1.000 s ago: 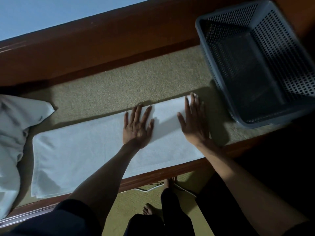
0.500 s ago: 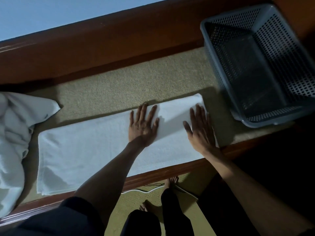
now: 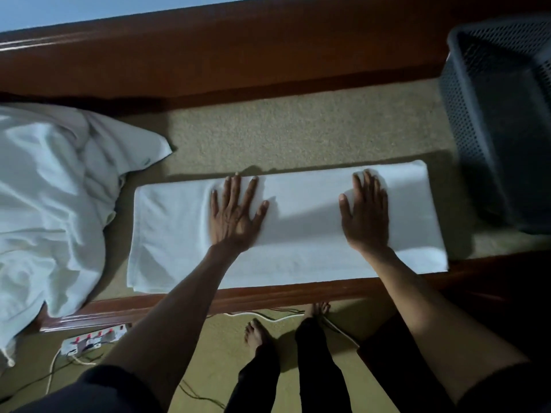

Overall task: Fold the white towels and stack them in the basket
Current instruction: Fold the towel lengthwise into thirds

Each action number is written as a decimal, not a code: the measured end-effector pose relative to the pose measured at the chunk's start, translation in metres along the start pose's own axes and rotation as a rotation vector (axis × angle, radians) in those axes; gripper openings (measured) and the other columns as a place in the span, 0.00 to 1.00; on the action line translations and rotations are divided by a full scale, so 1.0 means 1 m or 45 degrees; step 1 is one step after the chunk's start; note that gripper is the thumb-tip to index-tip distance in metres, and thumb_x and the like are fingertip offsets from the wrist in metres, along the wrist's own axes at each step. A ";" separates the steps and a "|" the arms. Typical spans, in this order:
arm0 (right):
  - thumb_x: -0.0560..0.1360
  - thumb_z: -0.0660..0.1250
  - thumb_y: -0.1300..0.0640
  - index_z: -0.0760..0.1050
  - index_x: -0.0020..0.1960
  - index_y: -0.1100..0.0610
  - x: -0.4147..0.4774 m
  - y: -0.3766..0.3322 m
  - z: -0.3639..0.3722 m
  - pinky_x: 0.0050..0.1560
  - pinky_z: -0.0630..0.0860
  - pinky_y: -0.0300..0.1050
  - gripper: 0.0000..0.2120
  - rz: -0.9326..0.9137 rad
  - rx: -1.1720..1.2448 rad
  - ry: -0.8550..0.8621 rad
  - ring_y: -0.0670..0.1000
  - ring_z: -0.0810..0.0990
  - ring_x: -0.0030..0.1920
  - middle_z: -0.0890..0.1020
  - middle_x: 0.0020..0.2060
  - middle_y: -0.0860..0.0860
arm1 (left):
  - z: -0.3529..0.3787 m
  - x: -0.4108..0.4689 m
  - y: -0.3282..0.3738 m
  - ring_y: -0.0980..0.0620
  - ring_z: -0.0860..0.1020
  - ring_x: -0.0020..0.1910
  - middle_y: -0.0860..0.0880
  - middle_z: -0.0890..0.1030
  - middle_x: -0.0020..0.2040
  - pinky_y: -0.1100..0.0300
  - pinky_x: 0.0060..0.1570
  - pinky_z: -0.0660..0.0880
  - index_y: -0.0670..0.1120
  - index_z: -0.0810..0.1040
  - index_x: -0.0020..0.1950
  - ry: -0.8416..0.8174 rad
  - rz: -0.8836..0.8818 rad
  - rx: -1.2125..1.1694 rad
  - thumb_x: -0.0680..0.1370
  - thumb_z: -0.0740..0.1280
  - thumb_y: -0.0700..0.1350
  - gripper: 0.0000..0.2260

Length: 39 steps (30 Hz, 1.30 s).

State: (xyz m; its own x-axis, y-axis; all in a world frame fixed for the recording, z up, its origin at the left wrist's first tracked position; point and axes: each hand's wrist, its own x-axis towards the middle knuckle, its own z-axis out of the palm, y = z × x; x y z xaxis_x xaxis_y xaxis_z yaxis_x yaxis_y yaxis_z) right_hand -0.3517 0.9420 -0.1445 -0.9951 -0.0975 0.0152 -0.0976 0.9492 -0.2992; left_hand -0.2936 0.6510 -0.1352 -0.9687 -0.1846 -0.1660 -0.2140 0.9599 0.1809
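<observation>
towel (image 3: 298,251) lies flat, long axis left-right, under both palms.

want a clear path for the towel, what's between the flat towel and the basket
In the head view, only a narrow strip of bare tan mat, in shadow, separates the towel from the basket; nothing lies on it.

A long folded towel (image 3: 298,228) lay flat on the carpeted bench (image 3: 298,132). The left hand (image 3: 234,213) and right hand (image 3: 366,213) pressed on it with straight fingers. A grey basket (image 3: 501,120) stood at right, a crumpled white heap (image 3: 50,204) at left.
</observation>
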 end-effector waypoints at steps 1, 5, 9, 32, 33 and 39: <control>0.85 0.51 0.44 0.56 0.81 0.56 0.000 -0.001 0.000 0.79 0.53 0.57 0.28 0.001 -0.010 0.001 0.55 0.52 0.81 0.57 0.81 0.55 | -0.004 -0.003 -0.017 0.48 0.44 0.83 0.49 0.46 0.85 0.42 0.80 0.41 0.60 0.46 0.84 0.000 -0.051 -0.016 0.84 0.45 0.68 0.29; 0.85 0.48 0.44 0.58 0.80 0.62 -0.002 -0.024 0.001 0.78 0.54 0.63 0.30 0.046 -0.052 0.031 0.62 0.55 0.80 0.58 0.80 0.63 | -0.011 -0.010 -0.053 0.48 0.43 0.83 0.50 0.44 0.85 0.42 0.80 0.40 0.60 0.44 0.84 0.000 -0.083 -0.028 0.83 0.44 0.68 0.30; 0.85 0.54 0.48 0.64 0.78 0.63 -0.019 -0.112 0.025 0.78 0.57 0.61 0.26 -0.249 0.049 0.100 0.62 0.59 0.79 0.61 0.78 0.64 | -0.011 -0.010 -0.051 0.48 0.43 0.83 0.50 0.45 0.85 0.42 0.80 0.40 0.59 0.45 0.84 0.005 -0.093 -0.091 0.83 0.45 0.69 0.31; 0.85 0.57 0.46 0.63 0.80 0.53 -0.056 -0.167 0.058 0.77 0.58 0.60 0.25 -0.284 -0.021 0.274 0.56 0.57 0.81 0.61 0.80 0.57 | -0.022 -0.102 -0.180 0.47 0.48 0.83 0.49 0.49 0.85 0.43 0.80 0.51 0.55 0.47 0.85 0.095 -0.039 -0.082 0.85 0.52 0.63 0.31; 0.85 0.56 0.46 0.62 0.80 0.53 -0.056 -0.167 0.058 0.78 0.57 0.60 0.25 -0.275 -0.023 0.257 0.56 0.57 0.81 0.61 0.80 0.56 | -0.022 -0.108 -0.187 0.47 0.48 0.83 0.50 0.49 0.85 0.43 0.80 0.51 0.56 0.48 0.85 0.094 -0.038 -0.101 0.85 0.53 0.63 0.31; 0.85 0.52 0.44 0.59 0.81 0.51 -0.052 -0.167 0.055 0.80 0.53 0.58 0.26 -0.205 -0.034 0.143 0.55 0.54 0.81 0.58 0.81 0.55 | -0.030 -0.119 -0.195 0.45 0.56 0.82 0.45 0.52 0.84 0.45 0.77 0.60 0.47 0.45 0.85 0.094 -0.255 -0.429 0.85 0.57 0.61 0.35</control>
State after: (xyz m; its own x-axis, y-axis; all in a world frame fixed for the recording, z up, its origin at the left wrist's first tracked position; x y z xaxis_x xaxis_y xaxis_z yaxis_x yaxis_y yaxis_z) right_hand -0.2829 0.7720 -0.1476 -0.9619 -0.2159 0.1677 -0.2542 0.9319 -0.2587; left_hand -0.1399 0.4794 -0.1215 -0.9074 -0.3878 -0.1622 -0.4170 0.7826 0.4623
